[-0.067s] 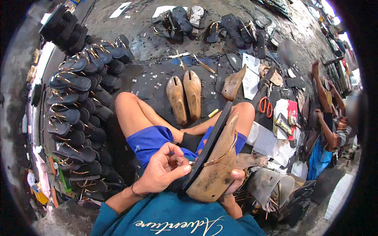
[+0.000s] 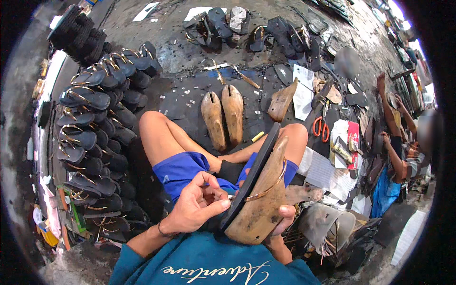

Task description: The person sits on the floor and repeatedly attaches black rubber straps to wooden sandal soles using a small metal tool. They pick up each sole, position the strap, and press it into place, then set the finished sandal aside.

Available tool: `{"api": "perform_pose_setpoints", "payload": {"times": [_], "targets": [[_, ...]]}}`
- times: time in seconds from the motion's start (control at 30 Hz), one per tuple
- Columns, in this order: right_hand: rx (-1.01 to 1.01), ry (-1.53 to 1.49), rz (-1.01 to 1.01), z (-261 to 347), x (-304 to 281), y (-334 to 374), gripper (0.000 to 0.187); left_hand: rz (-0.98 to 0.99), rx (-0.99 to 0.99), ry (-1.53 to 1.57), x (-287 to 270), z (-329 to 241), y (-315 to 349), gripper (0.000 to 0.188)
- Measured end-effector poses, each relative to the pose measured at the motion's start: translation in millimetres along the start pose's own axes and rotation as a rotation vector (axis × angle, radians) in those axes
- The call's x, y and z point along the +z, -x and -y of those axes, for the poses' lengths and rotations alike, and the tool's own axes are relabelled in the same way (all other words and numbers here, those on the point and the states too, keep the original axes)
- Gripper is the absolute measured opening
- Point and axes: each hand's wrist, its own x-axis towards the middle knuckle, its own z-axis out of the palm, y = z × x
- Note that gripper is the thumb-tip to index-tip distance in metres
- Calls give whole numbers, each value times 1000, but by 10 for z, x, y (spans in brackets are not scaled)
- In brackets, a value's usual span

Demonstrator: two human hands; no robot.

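Little visibly moves since the earlier frame — on my feed, the left hand [image 2: 202,204], fingers curled, hold unclear, sits just left of the dark sole [image 2: 251,176]. It slants near-left to far-right along the wooden last [image 2: 259,213] — grasped near-right by the right hand [image 2: 283,219].

Dark floor [image 2: 183,102] with wooden lasts [image 2: 232,114], sandals [image 2: 88,97]

A scuffed brown last [image 2: 259,213] slants toe-up in the right hand [image 2: 283,218], a black sole [image 2: 251,178] along its underside, a thin gold strap [image 2: 262,193] arching over it. The small pale piece [image 2: 231,193] by the sole may be a tool.
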Motion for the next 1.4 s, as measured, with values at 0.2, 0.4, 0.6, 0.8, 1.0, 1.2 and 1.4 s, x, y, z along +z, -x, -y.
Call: {"api": "perform_pose_setpoints", "payload": {"times": [0.2,0.4,0.6,0.8,1.0,1.2,1.4], "targets": [[14,-25,77,-38,-65,10,105,107,12,-2,-97,-7,22,29],[14,-214,141,155,44,-114,112,-97,261,105,-814,-300,34,17],[-3,-80,101,93,-51,-118,111,-245,497,-754,-497,-193,-367,22],[-51,-11,-56,65,-2,17,102,98,60,-651,-2,-145,-336,32],[186,41,-82,158,44,303,92,150,130,-515,67,136,-73,31],[189,-134,-52,45,-71,372,85,137,-44,-276,71,213,231,28],[167,-332,137,-1,71,332,89,66,-117,-255,-58,233,447,35]]}}
